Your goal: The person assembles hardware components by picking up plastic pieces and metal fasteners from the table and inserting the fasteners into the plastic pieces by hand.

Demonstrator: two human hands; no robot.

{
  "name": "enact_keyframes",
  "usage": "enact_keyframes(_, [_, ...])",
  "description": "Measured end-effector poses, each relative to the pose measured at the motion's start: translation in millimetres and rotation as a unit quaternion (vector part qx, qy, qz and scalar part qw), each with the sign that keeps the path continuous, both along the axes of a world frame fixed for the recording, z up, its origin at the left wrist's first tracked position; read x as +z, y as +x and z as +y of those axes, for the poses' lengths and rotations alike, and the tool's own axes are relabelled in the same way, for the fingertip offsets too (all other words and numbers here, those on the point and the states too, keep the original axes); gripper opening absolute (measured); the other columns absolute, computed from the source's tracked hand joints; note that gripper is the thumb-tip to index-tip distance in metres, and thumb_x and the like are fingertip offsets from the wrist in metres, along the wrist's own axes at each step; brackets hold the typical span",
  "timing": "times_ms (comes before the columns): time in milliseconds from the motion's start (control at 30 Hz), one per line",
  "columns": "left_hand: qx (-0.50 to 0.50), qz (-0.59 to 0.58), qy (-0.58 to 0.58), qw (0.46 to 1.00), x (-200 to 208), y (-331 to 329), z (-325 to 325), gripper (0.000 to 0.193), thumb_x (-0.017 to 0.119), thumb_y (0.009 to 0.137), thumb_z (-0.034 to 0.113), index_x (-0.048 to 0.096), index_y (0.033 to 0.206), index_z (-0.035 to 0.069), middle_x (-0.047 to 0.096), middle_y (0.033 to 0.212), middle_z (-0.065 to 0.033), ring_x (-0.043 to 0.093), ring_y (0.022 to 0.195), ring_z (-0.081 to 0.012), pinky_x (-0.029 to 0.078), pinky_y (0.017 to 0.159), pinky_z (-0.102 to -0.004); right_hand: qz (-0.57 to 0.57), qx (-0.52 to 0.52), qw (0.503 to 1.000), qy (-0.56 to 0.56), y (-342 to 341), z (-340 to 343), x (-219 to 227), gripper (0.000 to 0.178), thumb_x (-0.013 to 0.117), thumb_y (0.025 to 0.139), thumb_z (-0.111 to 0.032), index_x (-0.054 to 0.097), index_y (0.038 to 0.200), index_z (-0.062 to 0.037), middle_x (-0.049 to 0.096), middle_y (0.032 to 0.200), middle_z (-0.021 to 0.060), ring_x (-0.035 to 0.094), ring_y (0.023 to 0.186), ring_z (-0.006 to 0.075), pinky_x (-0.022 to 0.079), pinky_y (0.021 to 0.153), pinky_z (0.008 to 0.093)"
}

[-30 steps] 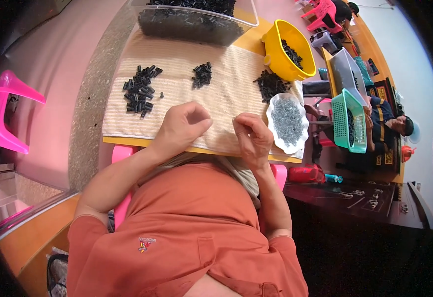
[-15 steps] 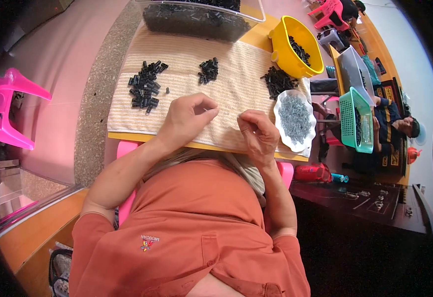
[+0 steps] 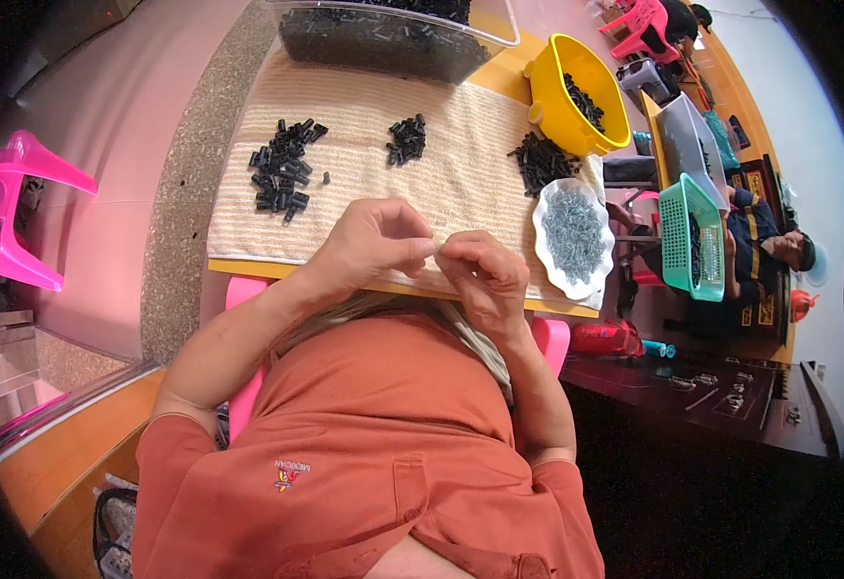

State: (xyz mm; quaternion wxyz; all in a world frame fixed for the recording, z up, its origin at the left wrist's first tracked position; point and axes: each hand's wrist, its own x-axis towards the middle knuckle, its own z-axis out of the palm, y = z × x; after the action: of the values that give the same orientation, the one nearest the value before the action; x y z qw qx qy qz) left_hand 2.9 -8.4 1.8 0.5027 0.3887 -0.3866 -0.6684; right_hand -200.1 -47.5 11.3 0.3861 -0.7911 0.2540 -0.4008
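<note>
1. Closer now than half a second earlier, my left hand (image 3: 373,246) and right hand (image 3: 487,280) meet at the fingertips.
2. Thumbs and fingers bunch near each other; what they pinch, if anything, I cannot tell.
3. Ahead of my left fingers: two heaps of black pieces (image 3: 282,172). Beside my right: clear pieces (image 3: 576,236).
4. Much appears left, judging by the stocked yellow tub (image 3: 547,92) beyond my right fingers; which heap is finished is unclear.

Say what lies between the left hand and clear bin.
A small pile of black pieces on the striped towel; the head view shows it between the left hand and clear bin.
</note>
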Motion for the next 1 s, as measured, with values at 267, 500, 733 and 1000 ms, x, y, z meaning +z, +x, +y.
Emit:
enact_keyframes(267, [-0.024, 0.040, 0.046, 0.998, 2, 0, 1, 0.014, 0.074, 0.089, 0.010, 0.064, 0.095, 0.002, 0.067, 0.079, -0.0040, 0.065, 0.069, -0.0114, 0.055, 0.065, -0.0252, -0.003, -0.006, 1.000, 0.006, -2, 0, -7, 0.020, 0.072, 0.080, 0.009, 0.067, 0.096, -0.0017, 0.069, 0.089, 0.0113, 0.068, 0.081, 0.0207, 0.054, 0.069, 0.0292])
enact_keyframes(500, [-0.029, 0.060, 0.077, 0.995, -2, 2, 1, 0.016, 0.075, 0.088, 0.011, 0.064, 0.096, 0.003, 0.067, 0.080, -0.0036, 0.066, 0.069, -0.0114, 0.056, 0.064, -0.0246, -0.022, 0.003, 0.999, 0.034, 1, 2, -6, 0.018, 0.073, 0.081, 0.008, 0.067, 0.095, -0.0006, 0.068, 0.091, 0.0110, 0.068, 0.083, 0.0205, 0.054, 0.070, 0.0288])
enact_keyframes(733, [0.003, -0.001, 0.015, 1.000, -2, -2, 2, 0.012, 0.073, 0.088, 0.007, 0.064, 0.093, 0.002, 0.068, 0.082, -0.0045, 0.066, 0.071, -0.0114, 0.055, 0.065, -0.0241, 0.011, -0.020, 0.980, 0.197, -2, 4, -7, 0.010, 0.065, 0.095, -0.006, 0.067, 0.098, 0.0032, 0.069, 0.090, 0.0076, 0.065, 0.083, 0.0112, 0.053, 0.075, 0.0236])
enact_keyframes(1000, [0.028, -0.082, -0.079, 0.993, -3, -4, 5, 0.010, 0.073, 0.088, 0.003, 0.065, 0.094, 0.001, 0.067, 0.085, -0.0027, 0.064, 0.077, -0.0076, 0.054, 0.069, -0.0226, 0.019, -0.002, 0.948, 0.318, -1, 7, -1, 0.015, 0.058, 0.100, -0.010, 0.066, 0.100, 0.0033, 0.069, 0.090, 0.0073, 0.067, 0.084, 0.0121, 0.057, 0.077, 0.0263])
